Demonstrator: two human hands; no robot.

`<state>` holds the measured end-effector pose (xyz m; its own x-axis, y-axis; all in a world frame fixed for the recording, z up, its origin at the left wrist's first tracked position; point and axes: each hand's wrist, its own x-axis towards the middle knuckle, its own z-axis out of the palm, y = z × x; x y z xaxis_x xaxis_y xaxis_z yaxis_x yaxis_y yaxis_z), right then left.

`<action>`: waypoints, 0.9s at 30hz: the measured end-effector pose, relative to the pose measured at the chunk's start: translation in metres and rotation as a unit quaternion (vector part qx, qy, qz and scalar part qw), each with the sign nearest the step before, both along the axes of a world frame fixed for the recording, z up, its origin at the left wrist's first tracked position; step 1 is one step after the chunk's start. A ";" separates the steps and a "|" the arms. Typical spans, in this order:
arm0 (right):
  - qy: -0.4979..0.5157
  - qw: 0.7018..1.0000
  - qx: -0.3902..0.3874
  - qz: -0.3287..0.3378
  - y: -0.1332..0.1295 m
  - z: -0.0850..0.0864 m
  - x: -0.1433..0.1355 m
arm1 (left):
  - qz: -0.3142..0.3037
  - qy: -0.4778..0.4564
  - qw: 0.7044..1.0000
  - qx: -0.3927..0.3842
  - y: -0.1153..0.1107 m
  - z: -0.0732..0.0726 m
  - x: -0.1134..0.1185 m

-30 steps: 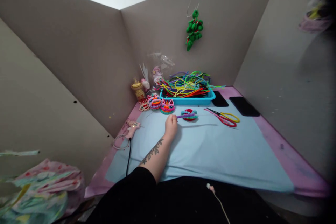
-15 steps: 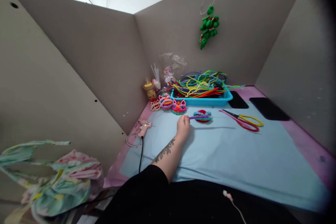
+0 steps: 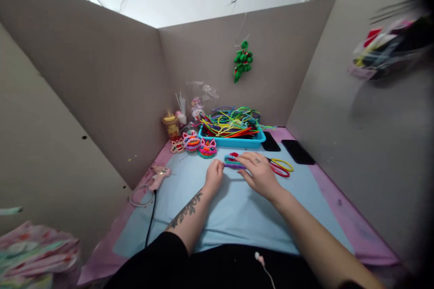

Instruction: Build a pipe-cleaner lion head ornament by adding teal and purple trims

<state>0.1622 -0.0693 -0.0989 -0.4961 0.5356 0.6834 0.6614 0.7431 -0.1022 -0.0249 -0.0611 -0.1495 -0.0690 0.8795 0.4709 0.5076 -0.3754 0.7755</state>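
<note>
My left hand [image 3: 214, 174] is closed on one end of a purple fuzzy pipe cleaner [image 3: 233, 166], held level above the blue cloth. My right hand [image 3: 259, 174] reaches over the pipe cleaner's other end, fingers stretched out and thumb apart; whether it touches is unclear. Just behind lies a round red and light-blue fuzzy piece [image 3: 231, 158], partly covered by my right hand. Scissors with red and yellow handles [image 3: 282, 167] lie beyond that hand, their blades mostly hidden.
A blue tray [image 3: 233, 142] heaped with colourful pipe cleaners stands at the back. Left of it sit several fuzzy animal faces [image 3: 207, 148] and a lidded cup [image 3: 172, 126]. A pink glue gun [image 3: 159, 178] with a cord lies at left. Two black flat slabs [image 3: 298, 151] rest at right.
My right hand has come into view from the right, over the pipe cleaner's free end. My left hand still holds its pipe cleaner. The camera view has turned to the right.
</note>
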 end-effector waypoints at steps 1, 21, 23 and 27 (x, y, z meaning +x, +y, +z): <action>-0.002 1.000 -0.016 -0.006 0.003 -0.005 0.001 | -0.009 0.005 1.000 0.007 -0.001 0.000 0.000; -0.005 0.994 -0.074 -0.075 0.019 -0.061 -0.004 | -0.111 0.031 0.993 0.026 0.000 0.000 0.004; -0.002 0.995 -0.074 -0.069 0.018 -0.062 -0.004 | -0.110 0.030 0.993 0.027 0.000 0.000 0.004; -0.002 0.996 -0.063 -0.058 0.018 -0.061 -0.005 | -0.091 0.026 0.995 0.028 0.001 -0.001 0.004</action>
